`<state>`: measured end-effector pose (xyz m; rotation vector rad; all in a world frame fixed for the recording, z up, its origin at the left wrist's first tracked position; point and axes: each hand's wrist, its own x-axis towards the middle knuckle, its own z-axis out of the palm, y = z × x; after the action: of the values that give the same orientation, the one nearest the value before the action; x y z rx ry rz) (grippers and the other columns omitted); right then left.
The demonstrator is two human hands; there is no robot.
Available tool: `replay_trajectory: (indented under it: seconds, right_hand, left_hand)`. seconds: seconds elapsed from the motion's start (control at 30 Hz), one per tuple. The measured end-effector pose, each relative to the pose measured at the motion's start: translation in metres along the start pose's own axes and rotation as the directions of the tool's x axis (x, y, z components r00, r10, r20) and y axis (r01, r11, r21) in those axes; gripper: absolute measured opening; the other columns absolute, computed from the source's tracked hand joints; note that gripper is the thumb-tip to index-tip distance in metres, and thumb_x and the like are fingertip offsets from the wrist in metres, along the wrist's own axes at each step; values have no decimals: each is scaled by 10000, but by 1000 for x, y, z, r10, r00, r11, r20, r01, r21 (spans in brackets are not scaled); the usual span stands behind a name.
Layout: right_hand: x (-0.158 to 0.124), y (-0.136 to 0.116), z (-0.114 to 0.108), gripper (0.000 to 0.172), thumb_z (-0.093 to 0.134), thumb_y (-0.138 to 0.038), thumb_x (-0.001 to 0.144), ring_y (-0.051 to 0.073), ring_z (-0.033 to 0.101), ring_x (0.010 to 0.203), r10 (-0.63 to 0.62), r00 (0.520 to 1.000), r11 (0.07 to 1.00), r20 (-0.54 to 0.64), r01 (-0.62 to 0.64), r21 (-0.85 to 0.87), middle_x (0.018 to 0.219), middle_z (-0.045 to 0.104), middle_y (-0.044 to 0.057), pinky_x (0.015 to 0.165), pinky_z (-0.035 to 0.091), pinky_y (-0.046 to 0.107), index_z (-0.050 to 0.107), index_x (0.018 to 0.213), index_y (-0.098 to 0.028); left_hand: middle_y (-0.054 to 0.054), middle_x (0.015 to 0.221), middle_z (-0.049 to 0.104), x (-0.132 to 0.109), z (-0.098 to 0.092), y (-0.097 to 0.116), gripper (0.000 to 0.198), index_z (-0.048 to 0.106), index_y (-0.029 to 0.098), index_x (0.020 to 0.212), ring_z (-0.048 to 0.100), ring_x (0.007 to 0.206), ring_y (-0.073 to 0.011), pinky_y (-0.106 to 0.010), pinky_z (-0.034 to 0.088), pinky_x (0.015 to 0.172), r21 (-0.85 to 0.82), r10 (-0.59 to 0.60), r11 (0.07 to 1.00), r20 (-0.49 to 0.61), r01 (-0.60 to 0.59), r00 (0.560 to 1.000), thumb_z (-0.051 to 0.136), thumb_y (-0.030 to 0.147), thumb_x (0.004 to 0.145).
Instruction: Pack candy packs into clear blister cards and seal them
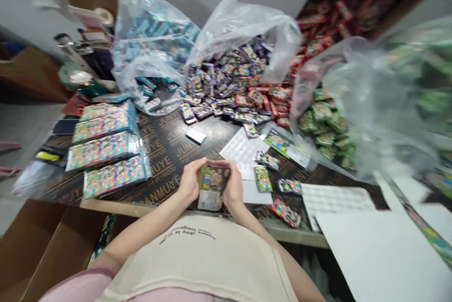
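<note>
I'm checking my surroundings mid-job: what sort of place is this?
Probably a small packing workshop: plastic bags spill many small packets onto the table, larger flat packs lie in rows at the left, and an open cardboard box stands at lower left.

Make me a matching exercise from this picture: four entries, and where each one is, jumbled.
1. Left hand and right hand
2. Purple packet heap
3. Large white sheet
4. Rows of wrapped packs

A. Right-hand part of the table
B. Left-hand part of the table
C. Either side of a held pack
D. Spilling from a clear bag

Pairs: 1-C, 2-D, 3-A, 4-B
</note>
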<state>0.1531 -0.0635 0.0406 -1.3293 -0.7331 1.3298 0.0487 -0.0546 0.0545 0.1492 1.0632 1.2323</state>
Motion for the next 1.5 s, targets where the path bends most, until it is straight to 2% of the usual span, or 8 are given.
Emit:
replay_trajectory:
  seconds: [0.2, 0.4, 0.67, 0.93, 1.13, 1.27, 1.37, 1.5]
  right_hand:
    - [14, -27, -20, 111, 664, -319, 691, 186, 664, 710, 61, 976, 996, 207, -73, 50, 710, 709, 0, 722, 508, 319, 702, 726, -220]
    - [10, -35, -45, 122, 686, -337, 746, 221, 685, 935, -250, 906, 914, 342, 337, -225, 946, 746, 32, 923, 499, 391, 757, 813, -265]
    - [11, -53, -42, 192, 689, -382, 752, 164, 651, 611, -102, 910, 910, 402, 248, -331, 729, 735, 27, 609, 537, 299, 747, 791, -204]
    - [3, -38, -58, 176, 648, -330, 800, 219, 667, 985, -318, 780, 757, 539, 551, -350, 1073, 714, 54, 915, 518, 398, 731, 935, -253]
    - [10, -37, -50, 231, 577, -346, 855, 218, 665, 951, -270, 812, 798, 518, 490, -352, 1052, 701, 65, 860, 540, 399, 680, 1044, -262]
    - [64, -37, -23, 560, 590, -433, 835, 234, 613, 1065, -312, 802, 808, 510, 506, -302, 1355, 514, 98, 854, 525, 392, 436, 1352, -283]
    - [115, -19, 9, 579, 613, -478, 798, 293, 484, 1221, -388, 744, 579, 544, 656, -484, 1372, 477, 134, 949, 442, 450, 487, 1308, -233]
    - [157, 1, 52, 652, 666, -467, 741, 349, 512, 1126, -212, 732, 195, 647, 681, -706, 1192, 577, 195, 935, 387, 478, 506, 1289, -151]
  left_hand:
    - [-44, 800, 740, -9, -6, 28, 173, 730, 169, 746, 672, 737, -176, -285, 511, 723, 391, 96, 907, 177, -159, 980, 712, 173, 574]
    - [-67, 840, 753, -28, -9, 43, 79, 765, 205, 727, 692, 803, -216, -352, 528, 812, 675, 368, 399, 502, -621, 783, 731, 259, 680]
    - [-51, 665, 722, -22, -4, 55, 120, 736, 148, 691, 663, 605, -177, -267, 531, 593, 724, 183, 524, 419, -449, 889, 749, 263, 657]
    - [-93, 899, 740, -30, -21, 50, 95, 741, 196, 773, 695, 802, -196, -315, 547, 769, 626, 287, 99, 727, -774, 624, 672, 261, 766]
    - [-72, 875, 743, -22, -24, 44, 117, 751, 217, 842, 687, 807, -187, -321, 542, 785, 647, 328, 253, 642, -719, 693, 658, 271, 793]
    - [-58, 818, 735, -8, -45, 47, 121, 739, 188, 784, 674, 771, -173, -307, 539, 763, 660, 635, 417, 280, -625, 720, 701, 297, 750]
    - [-73, 865, 722, -1, -80, 44, 216, 716, 153, 865, 667, 796, -177, -338, 537, 795, 712, 727, 485, -6, -508, 686, 656, 342, 777]
    - [-123, 1102, 664, -6, -118, 34, 241, 696, 167, 971, 625, 1034, -249, -433, 492, 918, 877, 701, 245, 134, -414, 701, 641, 306, 782]
